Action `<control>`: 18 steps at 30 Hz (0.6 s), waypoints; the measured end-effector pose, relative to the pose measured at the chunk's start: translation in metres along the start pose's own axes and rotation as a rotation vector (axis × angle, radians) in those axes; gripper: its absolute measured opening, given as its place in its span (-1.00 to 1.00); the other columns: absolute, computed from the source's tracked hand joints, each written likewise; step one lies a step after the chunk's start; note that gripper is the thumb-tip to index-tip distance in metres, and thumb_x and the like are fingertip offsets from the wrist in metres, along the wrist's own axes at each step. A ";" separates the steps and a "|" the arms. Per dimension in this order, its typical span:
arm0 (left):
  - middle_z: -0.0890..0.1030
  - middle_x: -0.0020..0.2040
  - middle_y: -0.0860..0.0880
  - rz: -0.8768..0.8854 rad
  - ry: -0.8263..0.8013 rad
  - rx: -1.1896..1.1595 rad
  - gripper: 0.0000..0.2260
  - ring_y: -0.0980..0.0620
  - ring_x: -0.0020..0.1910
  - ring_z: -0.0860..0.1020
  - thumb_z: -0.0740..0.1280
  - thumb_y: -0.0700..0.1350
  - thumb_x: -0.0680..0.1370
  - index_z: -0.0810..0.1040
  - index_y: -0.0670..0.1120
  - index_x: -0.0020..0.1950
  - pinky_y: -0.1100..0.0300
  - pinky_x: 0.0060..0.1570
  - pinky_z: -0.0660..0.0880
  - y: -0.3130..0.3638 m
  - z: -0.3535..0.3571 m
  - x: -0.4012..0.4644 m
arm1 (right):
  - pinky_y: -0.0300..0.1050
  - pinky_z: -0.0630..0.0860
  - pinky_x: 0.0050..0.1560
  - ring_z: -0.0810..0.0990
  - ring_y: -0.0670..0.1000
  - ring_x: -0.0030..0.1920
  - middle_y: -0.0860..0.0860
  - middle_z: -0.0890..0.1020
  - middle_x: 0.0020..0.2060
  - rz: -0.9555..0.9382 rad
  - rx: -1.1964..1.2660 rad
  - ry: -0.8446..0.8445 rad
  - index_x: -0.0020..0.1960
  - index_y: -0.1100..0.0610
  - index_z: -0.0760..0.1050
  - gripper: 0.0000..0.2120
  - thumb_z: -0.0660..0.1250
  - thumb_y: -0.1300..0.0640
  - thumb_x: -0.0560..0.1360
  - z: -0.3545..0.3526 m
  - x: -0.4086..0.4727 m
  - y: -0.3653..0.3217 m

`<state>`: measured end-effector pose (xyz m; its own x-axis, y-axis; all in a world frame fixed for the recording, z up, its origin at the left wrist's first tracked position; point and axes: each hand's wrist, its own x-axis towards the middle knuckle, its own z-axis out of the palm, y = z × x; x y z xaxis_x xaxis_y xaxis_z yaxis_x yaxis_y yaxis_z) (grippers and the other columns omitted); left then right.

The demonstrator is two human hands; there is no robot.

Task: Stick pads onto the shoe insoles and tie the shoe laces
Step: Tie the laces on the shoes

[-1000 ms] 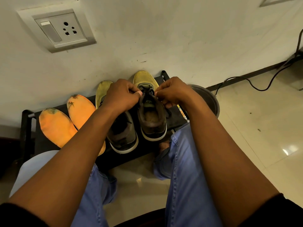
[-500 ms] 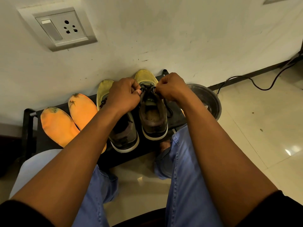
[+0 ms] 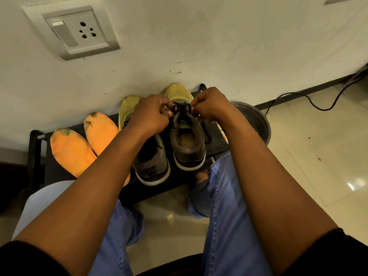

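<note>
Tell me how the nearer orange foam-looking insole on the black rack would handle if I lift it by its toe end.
The nearer orange insole looks thin and flat, so it would probably droop, not stay stiff. It likely weighs little for its length. It lies against the second orange insole on the black rack, so lifting may nudge that neighbour.

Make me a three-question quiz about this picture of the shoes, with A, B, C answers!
1. Where do the orange insoles lie?
A. left of the shoes
B. inside the shoes
C. on the floor tiles

2. How many insoles are out?
A. one
B. two
C. four

3. What are both hands doing?
A. resting
B. holding a pad
C. pinching the black laces

Answers: 1 A, they sit beside the left shoe on the black rack. 2 B, two show. 3 C, left hand and right hand grip laces over the right shoe.
</note>
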<state>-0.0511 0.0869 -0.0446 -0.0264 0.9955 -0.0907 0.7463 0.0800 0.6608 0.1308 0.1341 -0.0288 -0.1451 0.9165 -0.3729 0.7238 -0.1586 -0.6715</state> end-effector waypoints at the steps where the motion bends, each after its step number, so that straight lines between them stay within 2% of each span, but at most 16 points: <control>1: 0.71 -0.07 -0.05 0.006 0.008 0.010 -0.81 -0.03 -0.06 0.65 0.44 -0.19 0.57 0.71 0.01 0.15 0.09 0.05 0.59 0.001 0.001 0.001 | -0.19 0.46 -0.38 0.70 0.05 -0.10 0.02 0.70 -0.17 0.003 -0.015 -0.007 -0.12 0.00 0.69 -0.83 0.44 0.27 0.47 0.001 0.001 -0.001; 4: 0.70 -0.07 -0.03 0.000 0.033 -0.006 -0.81 0.01 -0.08 0.63 0.46 -0.20 0.55 0.72 -0.02 0.14 0.17 0.01 0.56 0.002 0.001 0.002 | -0.23 0.39 -0.40 0.65 0.03 -0.13 -0.03 0.65 -0.26 0.006 -0.014 -0.011 -0.13 0.02 0.70 -0.81 0.45 0.30 0.44 0.002 0.004 -0.002; 8: 0.67 -0.15 0.02 0.018 0.058 -0.012 -0.85 0.04 -0.13 0.64 0.47 -0.21 0.53 0.72 0.01 0.04 0.22 -0.06 0.53 0.000 0.005 0.004 | -0.24 0.39 -0.40 0.63 -0.01 -0.16 -0.06 0.64 -0.28 0.009 -0.001 -0.004 -0.21 0.00 0.68 -0.81 0.46 0.29 0.43 0.002 0.007 -0.002; 12: 0.70 -0.15 0.00 0.046 0.076 -0.011 -0.93 0.00 -0.14 0.66 0.47 -0.13 0.54 0.69 0.04 -0.02 0.12 -0.08 0.59 -0.001 0.008 0.004 | -0.20 0.42 -0.35 0.64 0.03 -0.11 -0.02 0.64 -0.25 0.010 0.010 0.012 -0.15 0.04 0.70 -0.86 0.43 0.26 0.44 0.006 0.009 -0.001; 14: 0.70 -0.14 -0.01 0.047 0.069 -0.002 -0.93 0.00 -0.14 0.66 0.47 -0.12 0.54 0.68 0.05 -0.04 0.06 -0.06 0.61 0.000 0.007 0.004 | -0.10 0.55 -0.30 0.70 0.08 -0.10 0.04 0.69 -0.19 0.026 0.000 0.013 -0.12 0.09 0.70 -0.89 0.43 0.25 0.44 0.006 0.010 -0.002; 16: 0.69 -0.16 0.00 0.021 0.048 -0.014 -0.88 0.00 -0.13 0.66 0.45 -0.16 0.54 0.66 0.07 -0.09 0.03 -0.01 0.63 -0.001 0.002 0.004 | 0.00 0.65 -0.20 0.74 0.14 -0.11 0.12 0.73 -0.15 0.056 0.008 0.001 -0.07 0.17 0.70 -0.89 0.42 0.27 0.44 0.003 0.008 -0.003; 18: 0.70 -0.18 0.00 -0.012 0.010 -0.059 -0.80 -0.01 -0.14 0.68 0.40 -0.24 0.53 0.65 0.07 -0.16 -0.02 0.03 0.64 0.000 -0.005 0.002 | -0.05 0.61 -0.28 0.75 0.13 -0.12 0.15 0.74 -0.14 0.075 0.066 -0.023 -0.02 0.23 0.70 -0.88 0.43 0.27 0.46 -0.004 0.002 -0.002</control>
<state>-0.0545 0.0895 -0.0406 -0.0416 0.9949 -0.0919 0.7057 0.0944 0.7021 0.1315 0.1377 -0.0256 -0.1079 0.8926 -0.4377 0.6877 -0.2510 -0.6813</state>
